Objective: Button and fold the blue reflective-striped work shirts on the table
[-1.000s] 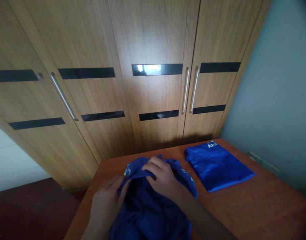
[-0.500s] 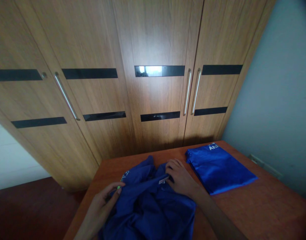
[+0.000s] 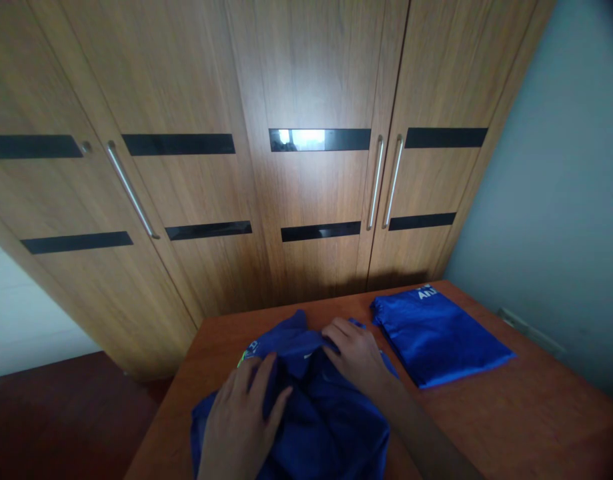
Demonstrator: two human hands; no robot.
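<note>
Both our hands rest on the crumpled blue garment (image 3: 331,420) at bottom centre: our left hand (image 3: 243,413) spread, thumb wide of the fingers, our right hand (image 3: 355,355) curled over its far part — whether pinching, we cannot tell. We judge the step to be straightening loose cloth; the next move calls for a sure hold on an edge — and smoothing.

The light is dim and rather cool. On one black strip (image 3: 347,139) of the wardrobe (image 3: 311,67) there shines a bright, window-like reflection (image 3: 303,139), with soft glare above. Folds of the blue garment (image 3: 331,417) look nearly dark. Lines lean near the edges; the upper right corner is dark.
</note>
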